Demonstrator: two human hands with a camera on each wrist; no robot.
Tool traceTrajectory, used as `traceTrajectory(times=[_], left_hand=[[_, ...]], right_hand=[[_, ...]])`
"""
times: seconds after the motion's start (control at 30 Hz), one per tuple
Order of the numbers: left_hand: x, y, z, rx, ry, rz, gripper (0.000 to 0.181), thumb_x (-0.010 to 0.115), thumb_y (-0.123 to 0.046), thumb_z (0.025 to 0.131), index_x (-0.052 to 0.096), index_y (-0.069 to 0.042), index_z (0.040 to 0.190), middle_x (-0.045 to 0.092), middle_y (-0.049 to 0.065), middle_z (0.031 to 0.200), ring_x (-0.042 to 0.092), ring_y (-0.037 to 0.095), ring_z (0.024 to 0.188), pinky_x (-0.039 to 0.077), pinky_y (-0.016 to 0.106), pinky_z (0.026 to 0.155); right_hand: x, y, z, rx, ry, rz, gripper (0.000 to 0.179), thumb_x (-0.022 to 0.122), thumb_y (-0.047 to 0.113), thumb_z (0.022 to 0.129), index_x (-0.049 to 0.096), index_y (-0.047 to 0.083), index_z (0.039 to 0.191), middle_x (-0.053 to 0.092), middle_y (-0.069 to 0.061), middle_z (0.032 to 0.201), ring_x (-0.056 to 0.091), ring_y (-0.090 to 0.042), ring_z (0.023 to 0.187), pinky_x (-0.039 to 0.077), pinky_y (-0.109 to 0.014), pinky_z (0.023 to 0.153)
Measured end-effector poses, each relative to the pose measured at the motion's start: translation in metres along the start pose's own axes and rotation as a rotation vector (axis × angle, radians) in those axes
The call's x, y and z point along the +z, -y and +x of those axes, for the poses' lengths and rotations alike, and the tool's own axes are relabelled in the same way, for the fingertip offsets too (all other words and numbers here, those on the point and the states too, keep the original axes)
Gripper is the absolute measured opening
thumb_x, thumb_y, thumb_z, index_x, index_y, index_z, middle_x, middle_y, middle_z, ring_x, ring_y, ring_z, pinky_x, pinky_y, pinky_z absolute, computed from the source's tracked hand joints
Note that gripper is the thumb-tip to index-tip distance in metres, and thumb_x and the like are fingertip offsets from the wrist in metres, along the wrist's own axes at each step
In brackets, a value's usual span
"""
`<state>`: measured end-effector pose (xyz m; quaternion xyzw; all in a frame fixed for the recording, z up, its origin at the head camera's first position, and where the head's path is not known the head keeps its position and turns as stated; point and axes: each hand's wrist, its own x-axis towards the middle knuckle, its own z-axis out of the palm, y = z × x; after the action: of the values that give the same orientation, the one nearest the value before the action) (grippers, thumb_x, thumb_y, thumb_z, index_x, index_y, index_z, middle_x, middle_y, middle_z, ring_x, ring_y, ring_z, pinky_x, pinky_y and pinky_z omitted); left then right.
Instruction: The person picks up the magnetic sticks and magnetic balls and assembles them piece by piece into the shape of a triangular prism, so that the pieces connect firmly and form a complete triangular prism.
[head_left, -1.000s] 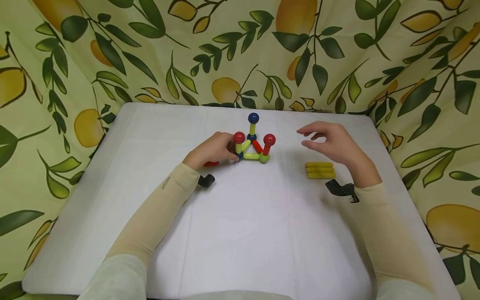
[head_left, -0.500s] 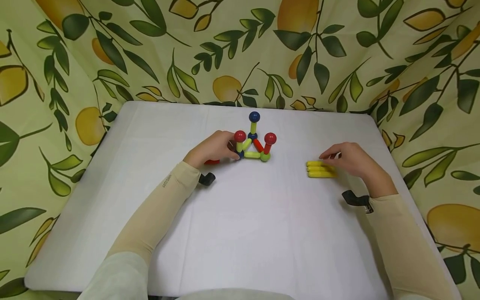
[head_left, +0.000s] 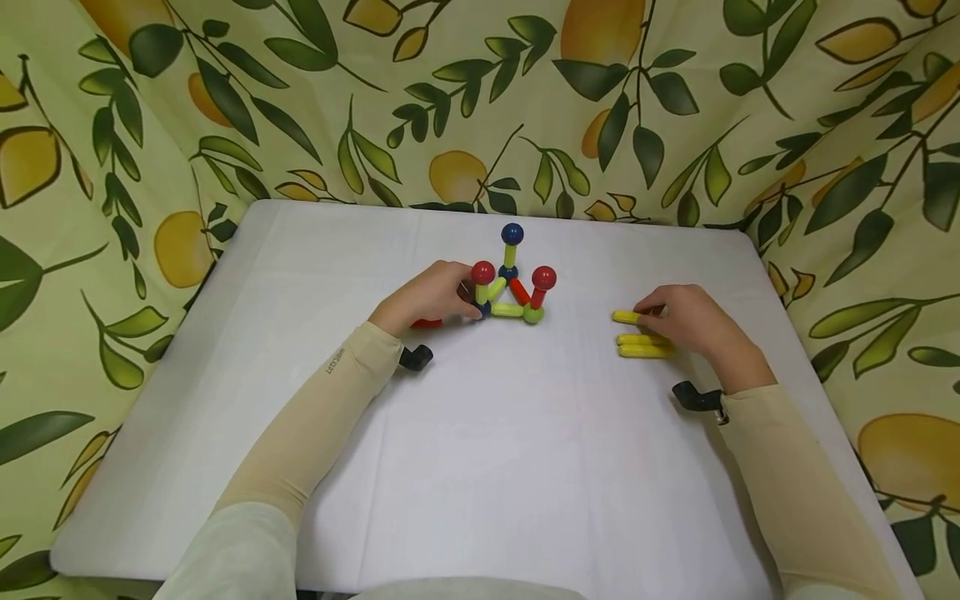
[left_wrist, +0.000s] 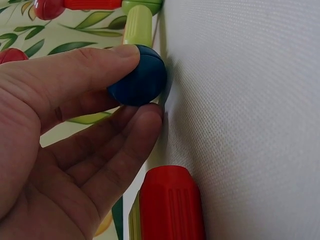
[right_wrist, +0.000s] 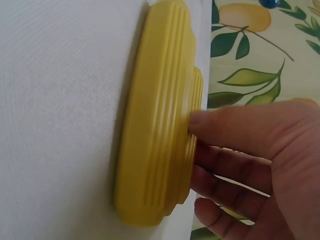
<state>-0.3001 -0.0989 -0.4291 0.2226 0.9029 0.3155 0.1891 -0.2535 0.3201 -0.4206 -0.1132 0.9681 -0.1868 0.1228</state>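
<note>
A small frame of magnetic balls and rods stands toward the back of the table: a triangular base with three uprights topped by a dark blue ball (head_left: 512, 234) and two red balls (head_left: 544, 277). My left hand (head_left: 433, 293) pinches the blue ball (left_wrist: 145, 77) at the base's near-left corner, thumb on top. Over on the right, my right hand (head_left: 693, 321) pinches a yellow rod (head_left: 624, 317) between thumb and fingers. Two more yellow rods (head_left: 643, 351) lie side by side just in front of it; in the right wrist view the nearest yellow rod (right_wrist: 152, 120) partly covers the held one.
Under the left wrist lies a red rod (left_wrist: 172, 205) with a yellow-green one beside it, mostly hidden by the hand in the head view. The white table (head_left: 480, 467) ends at a leaf-and-fruit patterned curtain (head_left: 457, 108) at the back and sides.
My right hand came down from above onto the row of yellow rods, took the farthest one and shifted it away from the other two. My left hand stays at the blue ball.
</note>
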Motion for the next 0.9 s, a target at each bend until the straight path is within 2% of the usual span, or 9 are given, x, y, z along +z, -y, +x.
traceTrajectory(times=[0.27, 0.37, 0.47, 0.6, 0.7, 0.8, 0.9], left_hand=[[0.001, -0.002, 0.001, 0.001, 0.012, -0.001, 0.048, 0.091, -0.019, 0.092, 0.069, -0.001, 0.131, 0.073, 0.010, 0.113, 0.067, 0.026, 0.102, 0.055, 0.040, 0.099], [0.000, -0.003, 0.001, 0.013, 0.007, 0.005, 0.049, 0.091, -0.018, 0.091, 0.069, -0.001, 0.131, 0.073, 0.010, 0.113, 0.067, 0.026, 0.102, 0.055, 0.039, 0.099], [-0.001, -0.002, 0.003, 0.021, 0.000, 0.010, 0.049, 0.091, -0.018, 0.091, 0.069, 0.000, 0.131, 0.073, 0.010, 0.113, 0.067, 0.026, 0.102, 0.055, 0.039, 0.099], [-0.002, -0.003, 0.001, 0.014, -0.009, 0.012, 0.047, 0.091, -0.018, 0.091, 0.069, 0.000, 0.129, 0.073, 0.011, 0.112, 0.067, 0.026, 0.102, 0.055, 0.039, 0.099], [-0.003, -0.004, -0.001, 0.010, -0.017, 0.016, 0.046, 0.091, -0.017, 0.091, 0.070, 0.000, 0.127, 0.073, 0.011, 0.110, 0.066, 0.027, 0.101, 0.055, 0.040, 0.098], [-0.001, -0.004, -0.001, 0.007, -0.013, 0.014, 0.044, 0.091, -0.017, 0.091, 0.070, -0.001, 0.126, 0.073, 0.011, 0.109, 0.066, 0.027, 0.100, 0.055, 0.040, 0.098], [0.000, -0.003, -0.001, 0.003, -0.003, 0.005, 0.045, 0.091, -0.017, 0.091, 0.070, -0.001, 0.128, 0.073, 0.010, 0.109, 0.066, 0.027, 0.100, 0.055, 0.040, 0.098]], right_hand=[[0.002, -0.001, 0.000, -0.009, 0.006, -0.019, 0.035, 0.080, 0.019, 0.100, 0.076, -0.003, 0.127, 0.071, -0.026, 0.128, 0.064, -0.041, 0.112, 0.052, -0.060, 0.099], [-0.003, 0.002, -0.001, -0.012, -0.054, 0.018, 0.034, 0.078, 0.021, 0.102, 0.077, 0.001, 0.129, 0.072, -0.021, 0.124, 0.061, -0.038, 0.108, 0.053, -0.056, 0.092], [-0.015, 0.011, -0.002, -0.080, -0.207, 0.102, 0.029, 0.078, 0.020, 0.102, 0.078, 0.004, 0.126, 0.074, -0.016, 0.116, 0.061, -0.035, 0.104, 0.051, -0.053, 0.088], [-0.035, 0.036, 0.002, -0.266, -0.441, 0.197, 0.021, 0.081, 0.011, 0.099, 0.081, 0.004, 0.118, 0.077, -0.012, 0.111, 0.065, -0.029, 0.099, 0.049, -0.034, 0.088], [-0.050, 0.062, 0.007, -0.365, -0.553, 0.272, 0.019, 0.083, 0.007, 0.096, 0.081, 0.003, 0.115, 0.078, -0.010, 0.110, 0.064, -0.022, 0.096, 0.046, -0.022, 0.087], [-0.058, 0.089, 0.012, -0.441, -0.588, 0.357, 0.020, 0.083, 0.003, 0.095, 0.081, 0.001, 0.115, 0.078, -0.010, 0.108, 0.064, -0.018, 0.096, 0.049, -0.023, 0.090], [-0.059, 0.112, 0.021, -0.481, -0.555, 0.390, 0.020, 0.082, 0.004, 0.096, 0.081, 0.002, 0.116, 0.078, -0.008, 0.107, 0.065, -0.017, 0.096, 0.052, -0.024, 0.092]])
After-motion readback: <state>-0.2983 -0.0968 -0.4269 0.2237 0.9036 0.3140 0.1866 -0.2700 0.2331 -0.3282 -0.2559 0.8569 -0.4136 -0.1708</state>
